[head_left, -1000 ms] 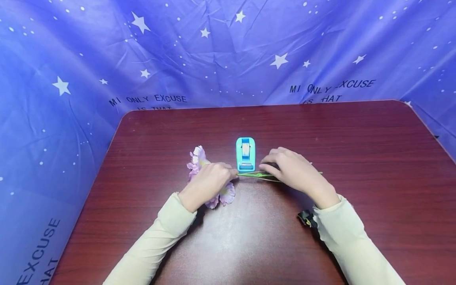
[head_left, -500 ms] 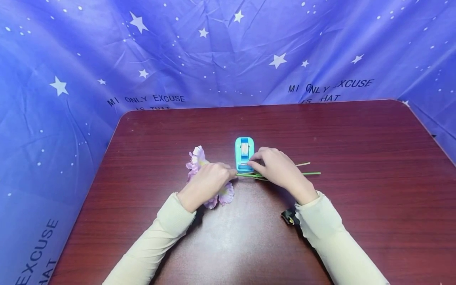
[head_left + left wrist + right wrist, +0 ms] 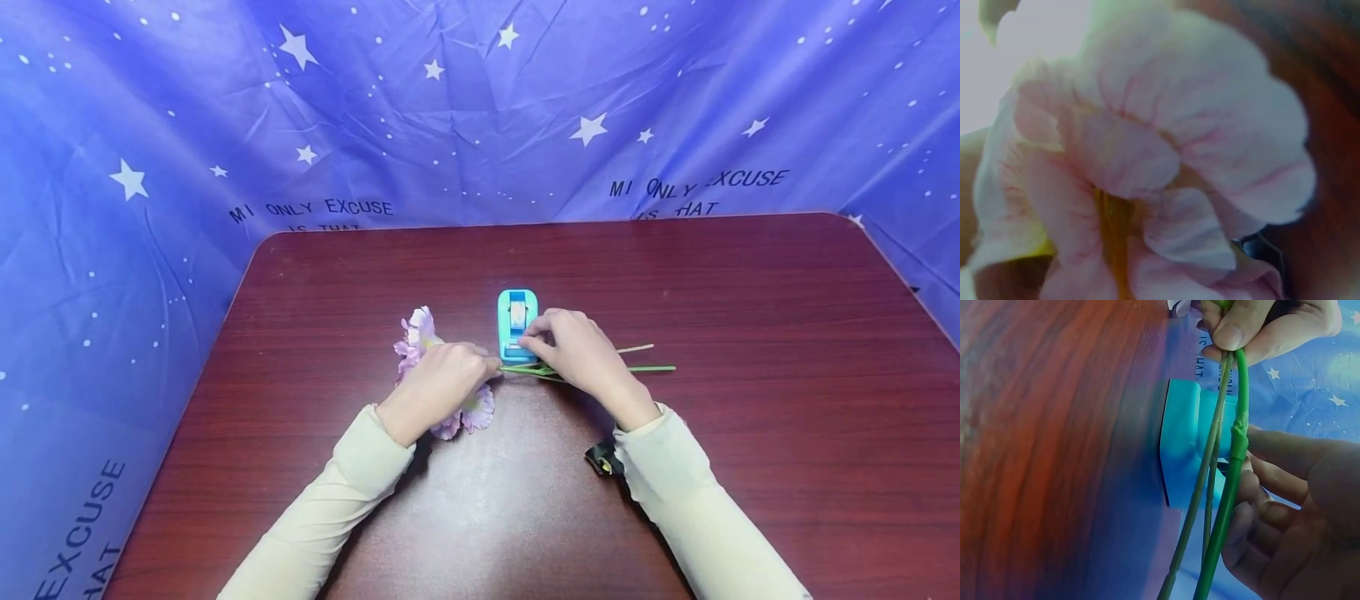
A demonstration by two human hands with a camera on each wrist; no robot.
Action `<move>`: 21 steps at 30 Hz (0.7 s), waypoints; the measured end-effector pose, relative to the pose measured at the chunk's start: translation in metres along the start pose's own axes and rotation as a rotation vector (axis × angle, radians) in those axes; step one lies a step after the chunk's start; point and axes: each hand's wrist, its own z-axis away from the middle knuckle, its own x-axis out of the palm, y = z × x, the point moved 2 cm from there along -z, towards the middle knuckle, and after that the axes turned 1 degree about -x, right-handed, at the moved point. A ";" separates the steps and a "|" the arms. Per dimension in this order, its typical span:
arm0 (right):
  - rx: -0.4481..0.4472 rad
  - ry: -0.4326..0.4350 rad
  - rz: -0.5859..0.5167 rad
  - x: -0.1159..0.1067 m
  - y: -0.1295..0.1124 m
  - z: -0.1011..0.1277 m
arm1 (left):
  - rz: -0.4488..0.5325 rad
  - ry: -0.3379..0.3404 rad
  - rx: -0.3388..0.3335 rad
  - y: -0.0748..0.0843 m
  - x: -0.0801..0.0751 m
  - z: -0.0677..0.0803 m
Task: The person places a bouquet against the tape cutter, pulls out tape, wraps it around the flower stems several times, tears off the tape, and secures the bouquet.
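Note:
My left hand point(image 3: 448, 379) grips a bunch of thin green stems point(image 3: 647, 367) just below the pale purple artificial flowers point(image 3: 417, 332), holding them flat on the dark red table point(image 3: 750, 317). Petals point(image 3: 1147, 156) fill the left wrist view. A turquoise tape dispenser point(image 3: 517, 320) stands just behind the stems. My right hand point(image 3: 561, 347) is over the stems, thumb and forefinger pinching at the dispenser's front edge; the tape itself is too small to see. In the right wrist view, the stems point(image 3: 1235, 456) cross the dispenser point(image 3: 1186, 450), between my left hand point(image 3: 1266, 328) and right hand point(image 3: 1291, 519).
A blue star-printed cloth point(image 3: 480, 108) hangs behind and on both sides of the table. A black wrist strap point(image 3: 602, 457) sits at my right sleeve. The table's rounded back corners point(image 3: 262, 243) lie close to the cloth.
My right hand has moved left off the stems to the dispenser's front, uncovering the stem ends. The left hand and flowers have stayed put.

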 end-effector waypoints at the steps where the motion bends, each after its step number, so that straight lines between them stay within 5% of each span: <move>1: 0.001 0.004 -0.005 0.000 0.000 0.000 | -0.003 0.001 0.000 0.000 0.000 0.000; 21: 0.042 0.015 -0.154 0.001 0.001 -0.005 | -0.025 -0.006 -0.004 0.000 0.001 -0.005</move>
